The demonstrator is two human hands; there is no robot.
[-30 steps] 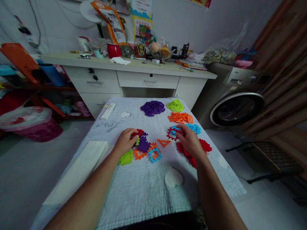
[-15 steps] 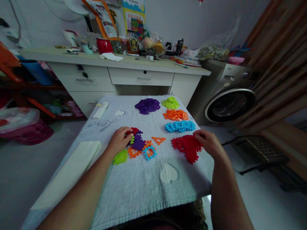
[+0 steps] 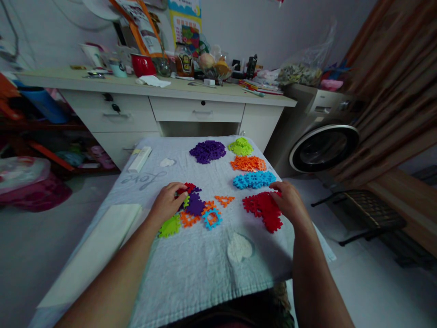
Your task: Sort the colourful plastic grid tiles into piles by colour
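Flat plastic puzzle tiles lie on a pale cloth-covered table (image 3: 191, 269). They are sorted by colour: a purple pile (image 3: 207, 151), a lime pile (image 3: 241, 146), an orange pile (image 3: 248, 163), a blue pile (image 3: 254, 179) and a red pile (image 3: 263, 208). A mixed cluster (image 3: 198, 212) sits left of centre. My left hand (image 3: 167, 201) rests curled on the cluster's left end, fingertips on a red tile (image 3: 189, 187). My right hand (image 3: 288, 200) lies over the right edge of the red pile, fingers bent down onto it.
A white desk (image 3: 153, 102) crowded with jars, a red mug and papers stands behind the table. A washing machine (image 3: 319, 146) is at right, a dark chair (image 3: 372, 216) beside it. A folded white cloth (image 3: 99, 248) and a white tube (image 3: 139, 159) lie on the table's left.
My right hand carried a red tile from beside the blue pile down to the red pile and now rests on that pile. The left hand has stayed on the mixed cluster.
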